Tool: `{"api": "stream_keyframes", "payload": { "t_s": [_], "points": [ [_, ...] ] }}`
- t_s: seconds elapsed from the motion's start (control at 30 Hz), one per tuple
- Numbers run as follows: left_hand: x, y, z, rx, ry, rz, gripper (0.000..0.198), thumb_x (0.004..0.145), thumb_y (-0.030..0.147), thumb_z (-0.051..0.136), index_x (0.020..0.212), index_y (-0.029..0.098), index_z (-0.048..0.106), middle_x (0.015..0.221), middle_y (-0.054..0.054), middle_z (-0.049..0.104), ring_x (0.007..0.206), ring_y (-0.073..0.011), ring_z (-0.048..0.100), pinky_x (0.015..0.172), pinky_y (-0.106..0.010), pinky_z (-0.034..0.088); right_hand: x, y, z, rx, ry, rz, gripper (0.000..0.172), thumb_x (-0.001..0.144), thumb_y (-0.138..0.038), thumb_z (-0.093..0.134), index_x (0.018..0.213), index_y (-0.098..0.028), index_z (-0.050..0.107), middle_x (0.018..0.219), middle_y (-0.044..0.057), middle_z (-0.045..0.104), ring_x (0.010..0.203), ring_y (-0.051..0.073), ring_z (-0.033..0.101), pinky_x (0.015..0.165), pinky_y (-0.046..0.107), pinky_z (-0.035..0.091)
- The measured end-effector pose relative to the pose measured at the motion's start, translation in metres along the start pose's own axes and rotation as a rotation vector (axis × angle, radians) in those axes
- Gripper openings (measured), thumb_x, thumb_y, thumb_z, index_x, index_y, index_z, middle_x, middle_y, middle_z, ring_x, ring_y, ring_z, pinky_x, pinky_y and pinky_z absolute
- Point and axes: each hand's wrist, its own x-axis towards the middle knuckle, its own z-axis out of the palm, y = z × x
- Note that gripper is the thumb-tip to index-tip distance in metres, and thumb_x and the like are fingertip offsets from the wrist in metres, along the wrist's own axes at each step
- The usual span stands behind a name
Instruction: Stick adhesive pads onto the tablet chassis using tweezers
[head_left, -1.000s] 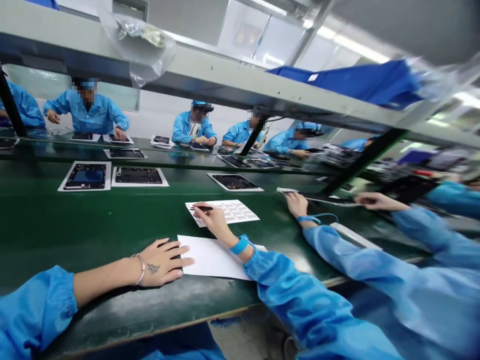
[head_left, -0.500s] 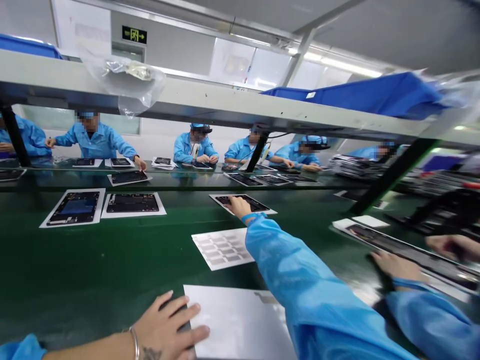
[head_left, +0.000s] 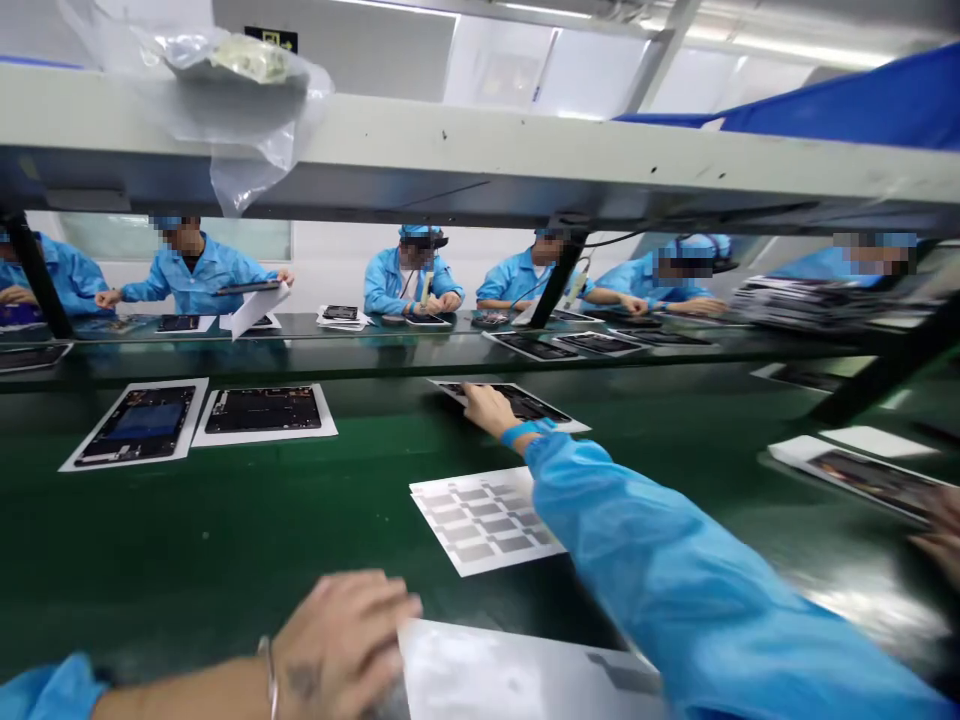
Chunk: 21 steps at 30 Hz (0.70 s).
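My left hand (head_left: 345, 640), with a bracelet at the wrist, is low in the view and blurred by motion. Its fingers are loosely stretched at the left edge of a shiny white sheet (head_left: 517, 670), nothing visibly held. Farther off, my right hand (head_left: 489, 408) reaches out in a blue sleeve. Its fingers grip the left part of an open tablet housing (head_left: 536, 402) lying on white paper, whose left end casts a shadow. Between the two hands lies a sheet of grey rectangular stickers (head_left: 484, 525), partly covered by my right sleeve.
Two open tablets on paper (head_left: 142, 425) (head_left: 262, 410) lie at the left of the green bench (head_left: 225, 540). A shelf (head_left: 465, 150) with a plastic bag spans overhead. Co-workers in blue sit opposite; another person's hand (head_left: 941, 530) is at right beside a long tablet piece (head_left: 870, 478).
The view has swung left. My left hand's fingers have drawn closer together at the sheet's edge. My right hand stays at the tablet housing. A co-worker opposite has lifted a tablet with its paper.
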Motion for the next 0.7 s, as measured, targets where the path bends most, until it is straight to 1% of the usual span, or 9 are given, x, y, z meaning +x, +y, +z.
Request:
{"api": "stream_keyframes", "payload": {
  "t_s": [0.07, 0.1, 0.13, 0.23, 0.3, 0.37, 0.47, 0.6, 0.7],
  "points": [
    [0.038, -0.007, -0.025, -0.372, 0.146, -0.294, 0.043, 0.092, 0.035, 0.055, 0.134, 0.024, 0.055, 0.137, -0.009, 0.055, 0.129, -0.0274, 0.049, 0.116, -0.047, 0.032, -0.014, -0.026, -0.016, 0.036, 0.025, -0.088, 0.027, 0.091, -0.027, 0.061, 0.115, -0.015, 0.062, 0.107, 0.009, 0.066, 0.095, 0.021, 0.065, 0.082, 0.037, 0.052],
    [0.059, -0.011, -0.035, -0.624, 0.281, -0.487, 0.045, 0.086, 0.034, 0.065, 0.128, 0.021, 0.057, 0.131, -0.011, 0.058, 0.122, -0.0268, 0.055, 0.114, -0.045, 0.035, -0.025, -0.041, -0.025, 0.058, 0.039, -0.142, 0.026, 0.088, -0.021, 0.061, 0.113, -0.015, 0.063, 0.1, 0.009, 0.069, 0.092, 0.022, 0.066, 0.08, 0.034, 0.05],
    [0.079, -0.017, -0.044, -0.705, 0.33, -0.566, 0.048, 0.087, 0.038, 0.065, 0.13, 0.019, 0.053, 0.129, -0.014, 0.057, 0.114, -0.0264, 0.06, 0.106, -0.045, 0.044, -0.038, -0.057, -0.034, 0.081, 0.05, -0.202, 0.027, 0.084, -0.014, 0.061, 0.111, -0.016, 0.064, 0.094, 0.009, 0.07, 0.09, 0.024, 0.067, 0.077, 0.031, 0.048],
    [0.12, -0.029, -0.057, -0.868, 0.426, -0.654, 0.047, 0.097, 0.048, 0.048, 0.128, 0.013, 0.045, 0.117, -0.02, 0.059, 0.088, -0.0204, 0.069, 0.081, -0.037, 0.058, -0.09, -0.105, -0.056, 0.161, 0.066, -0.393, 0.035, 0.074, -0.007, 0.058, 0.107, -0.019, 0.066, 0.084, 0.005, 0.072, 0.079, 0.022, 0.068, 0.068, 0.026, 0.043],
    [0.124, -0.031, -0.059, -0.94, 0.504, -0.679, 0.042, 0.098, 0.049, 0.044, 0.12, 0.013, 0.047, 0.104, -0.016, 0.062, 0.072, -0.015, 0.067, 0.069, -0.03, 0.058, -0.128, -0.133, -0.065, 0.221, 0.06, -0.506, 0.037, 0.074, -0.007, 0.056, 0.107, -0.021, 0.064, 0.084, 0.003, 0.072, 0.074, 0.019, 0.067, 0.066, 0.024, 0.042],
    [0.11, -0.026, -0.057, -0.977, 0.596, -0.7, 0.033, 0.097, 0.044, 0.05, 0.11, 0.014, 0.049, 0.087, -0.008, 0.062, 0.061, -0.0104, 0.061, 0.06, -0.022, 0.054, -0.164, -0.153, -0.072, 0.275, 0.044, -0.589, 0.036, 0.076, -0.009, 0.056, 0.109, -0.023, 0.063, 0.084, 0.001, 0.072, 0.074, 0.018, 0.067, 0.066, 0.024, 0.042],
    [0.061, -0.008, -0.057, -0.988, 0.722, -0.732, 0.021, 0.091, 0.032, 0.061, 0.1, 0.014, 0.051, 0.075, -0.002, 0.059, 0.057, -0.0076, 0.056, 0.053, -0.016, 0.049, -0.209, -0.163, -0.086, 0.48, 0.077, -0.633, 0.028, 0.08, -0.02, 0.061, 0.108, -0.025, 0.062, 0.083, 0.002, 0.072, 0.073, 0.018, 0.067, 0.066, 0.026, 0.047],
    [-0.03, 0.035, -0.061, -0.98, 0.835, -0.818, 0.018, 0.087, 0.024, 0.062, 0.101, 0.014, 0.054, 0.083, -0.003, 0.063, 0.062, -0.0089, 0.059, 0.051, -0.016, 0.05, -0.257, -0.137, -0.115, 0.908, 0.249, -0.458, 0.024, 0.085, -0.035, 0.062, 0.106, -0.025, 0.061, 0.092, 0.004, 0.073, 0.084, 0.02, 0.071, 0.078, 0.033, 0.053],
    [-0.093, 0.086, -0.061, -1.033, 0.876, -0.876, 0.025, 0.087, 0.028, 0.065, 0.107, 0.016, 0.057, 0.101, -0.007, 0.067, 0.074, -0.0125, 0.065, 0.057, -0.02, 0.057, -0.289, -0.103, -0.133, 1.101, 0.371, -0.242, 0.021, 0.084, -0.041, 0.065, 0.099, -0.027, 0.063, 0.087, 0.003, 0.073, 0.083, 0.022, 0.072, 0.079, 0.038, 0.055]
  ]
}}
